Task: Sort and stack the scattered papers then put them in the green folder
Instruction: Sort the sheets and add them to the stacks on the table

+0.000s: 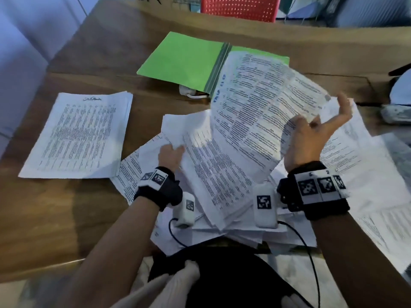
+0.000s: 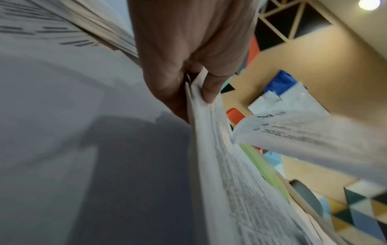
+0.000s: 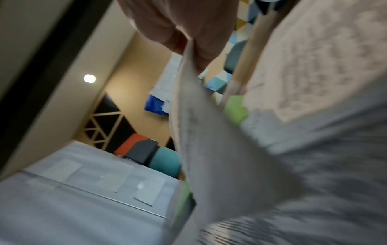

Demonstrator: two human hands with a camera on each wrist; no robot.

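Note:
A green folder point(image 1: 184, 61) lies open at the back of the wooden table point(image 1: 66, 218). A squared stack of printed papers point(image 1: 80, 136) sits at the left. A loose heap of papers point(image 1: 211, 181) covers the middle and right. My left hand point(image 1: 171, 155) pinches the edge of a bundle of sheets point(image 2: 211, 132) in that heap. My right hand point(image 1: 311, 134) holds a printed sheet point(image 1: 262, 107) lifted above the heap, gripped near its right edge; the sheet point(image 3: 201, 124) runs down from the fingers in the right wrist view.
A red chair point(image 1: 240, 6) stands behind the table. A white object with a cable point(image 1: 191, 92) lies under the folder's near edge. A pale bag-like object point(image 1: 400, 98) sits at the far right. Wrist camera cables trail over the papers near my lap.

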